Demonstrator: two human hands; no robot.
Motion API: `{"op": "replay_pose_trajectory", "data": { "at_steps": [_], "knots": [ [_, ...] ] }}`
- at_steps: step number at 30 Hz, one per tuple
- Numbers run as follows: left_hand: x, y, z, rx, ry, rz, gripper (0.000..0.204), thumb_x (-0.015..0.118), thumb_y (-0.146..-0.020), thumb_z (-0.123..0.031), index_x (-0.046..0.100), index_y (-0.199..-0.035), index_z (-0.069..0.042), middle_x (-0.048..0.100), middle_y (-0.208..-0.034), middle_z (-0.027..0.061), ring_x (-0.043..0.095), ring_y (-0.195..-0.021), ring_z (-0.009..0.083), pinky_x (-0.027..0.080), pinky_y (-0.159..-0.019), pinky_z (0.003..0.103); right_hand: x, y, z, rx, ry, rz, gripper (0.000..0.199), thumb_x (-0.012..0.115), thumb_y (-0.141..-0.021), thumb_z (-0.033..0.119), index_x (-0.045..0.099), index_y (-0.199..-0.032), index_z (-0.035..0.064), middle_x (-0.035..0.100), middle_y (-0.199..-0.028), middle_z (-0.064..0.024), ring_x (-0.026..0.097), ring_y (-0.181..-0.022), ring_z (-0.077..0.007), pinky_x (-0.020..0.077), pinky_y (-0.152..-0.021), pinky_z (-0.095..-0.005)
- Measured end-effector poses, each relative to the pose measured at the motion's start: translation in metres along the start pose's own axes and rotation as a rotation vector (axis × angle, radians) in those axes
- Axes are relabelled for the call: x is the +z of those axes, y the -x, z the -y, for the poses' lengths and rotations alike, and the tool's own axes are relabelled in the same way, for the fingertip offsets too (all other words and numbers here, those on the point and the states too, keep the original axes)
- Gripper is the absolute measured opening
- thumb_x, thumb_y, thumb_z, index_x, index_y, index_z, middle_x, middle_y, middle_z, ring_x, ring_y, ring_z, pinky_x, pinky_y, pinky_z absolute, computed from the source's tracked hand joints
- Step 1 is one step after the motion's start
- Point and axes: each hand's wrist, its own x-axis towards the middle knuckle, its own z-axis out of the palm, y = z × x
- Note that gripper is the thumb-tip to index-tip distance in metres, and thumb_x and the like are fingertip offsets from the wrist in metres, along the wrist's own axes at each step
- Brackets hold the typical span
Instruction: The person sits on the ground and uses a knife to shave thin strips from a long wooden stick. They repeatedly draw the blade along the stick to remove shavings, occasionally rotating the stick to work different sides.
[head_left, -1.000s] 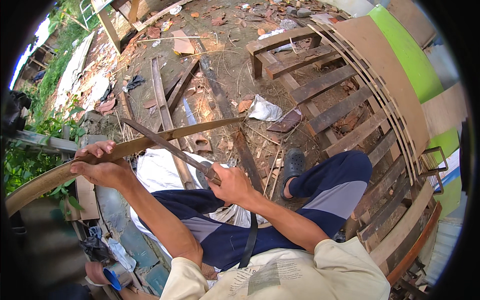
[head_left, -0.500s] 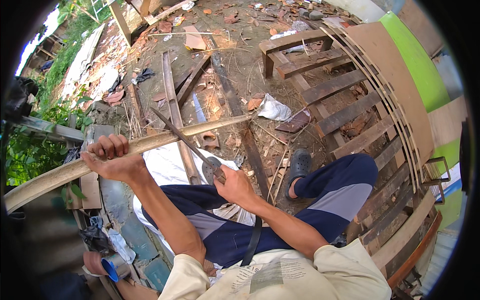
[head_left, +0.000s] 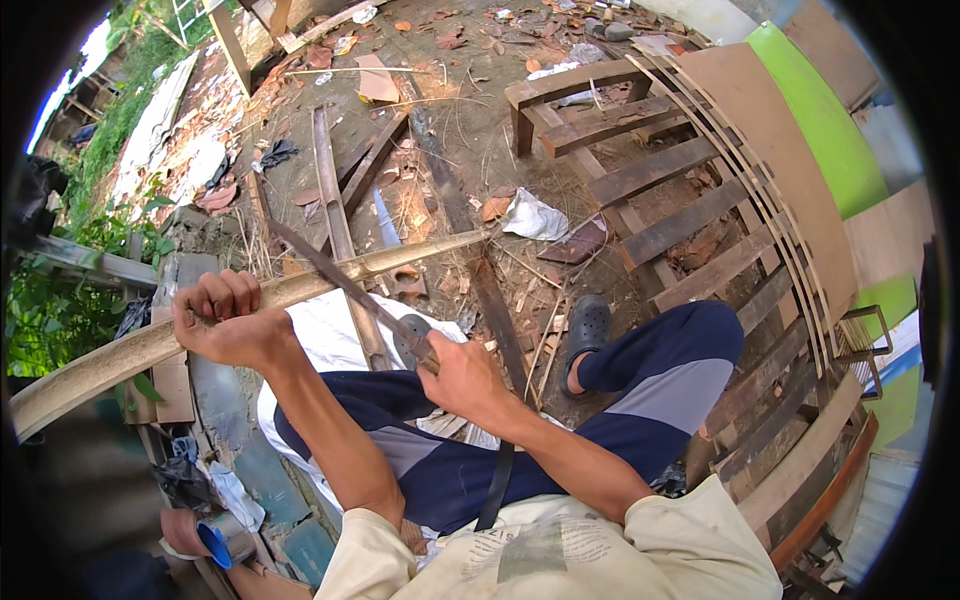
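Note:
A long, pale split bamboo pole (head_left: 410, 257) slants from the lower left up to the middle of the view. My left hand (head_left: 228, 318) is closed round it left of centre, its fingers curled over the top. In my right hand (head_left: 465, 380) is the handle of a machete, gripped in front of my lap. Its long dark blade (head_left: 318, 260) points up and left, crossing over the pole to the right of my left hand. Whether the edge touches the bamboo I cannot tell. My grip hides most of the handle.
A slatted wooden frame (head_left: 655, 180) stands at the right, with thin strips (head_left: 790, 225) along it. Another split bamboo length (head_left: 335, 190) lies ahead, near a dark beam (head_left: 445, 170). White cloth (head_left: 330, 325) lies under my leg. A blue-lined container (head_left: 215, 543) sits lower left.
The machete has shifted up and left across the pole, and my right hand has moved slightly left with it. My left hand keeps its hold on the bamboo. The whole view has shifted slightly.

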Motion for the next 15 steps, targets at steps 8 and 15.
{"op": "replay_pose_trajectory", "data": {
  "at_steps": [8,15],
  "knots": [
    [-0.001,0.001,0.002,0.025,-0.026,0.049,0.035,0.043,-0.093,-0.028,0.021,-0.068,-0.016,0.016,-0.058,-0.0030,0.011,-0.050,0.0095,0.011,-0.045,0.028,0.005,-0.006,-0.026,0.060,-0.028,-0.032,0.022,0.066,-0.081,0.017,0.058,-0.092,-0.0002,0.063,-0.069,-0.0285,0.064,-0.069,-0.0485,0.0522,-0.066,-0.0540],
    [0.002,0.003,0.002,0.013,-0.016,0.074,0.035,0.043,-0.093,-0.029,0.022,-0.068,-0.017,0.017,-0.058,-0.0027,0.011,-0.049,0.0098,0.011,-0.045,0.028,0.021,-0.018,-0.049,0.213,-0.012,-0.038,0.024,0.064,-0.081,0.018,0.059,-0.095,-0.0018,0.064,-0.075,-0.0310,0.065,-0.077,-0.0497,0.0521,-0.072,-0.0555]
  ]
}}
